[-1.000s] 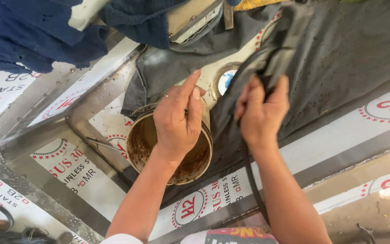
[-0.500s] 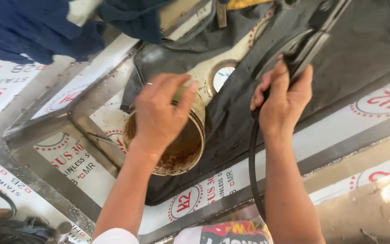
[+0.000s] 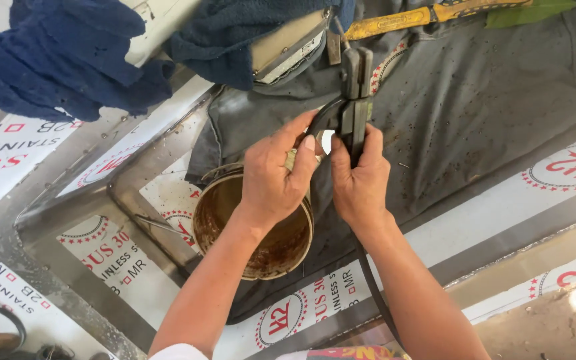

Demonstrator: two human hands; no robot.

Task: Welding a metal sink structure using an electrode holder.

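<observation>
My right hand [image 3: 360, 180] grips a dark metal clamp-like tool [image 3: 355, 93] with a black cable [image 3: 375, 293] trailing down past my forearm. My left hand [image 3: 273, 175] meets it from the left, fingertips on the tool's curved black part near the jaws. Both hands hover over a grey stained cloth [image 3: 475, 107]. Just below my left hand sits a round rusty tin [image 3: 261, 230] with brown residue inside. Something small and pale shows between my hands; I cannot tell what it is.
Stainless steel frame bars [image 3: 121, 193] wrapped in white printed film [image 3: 15, 143] lie underneath. Dark blue rags [image 3: 68, 60] hang at the top left. A yellow-handled tool [image 3: 408, 20] lies at the top. A concrete floor [image 3: 555, 327] shows at lower right.
My right hand has brought the clamp tool left toward the centre, above the tin. My left hand rose off the tin's rim and now touches the tool.
</observation>
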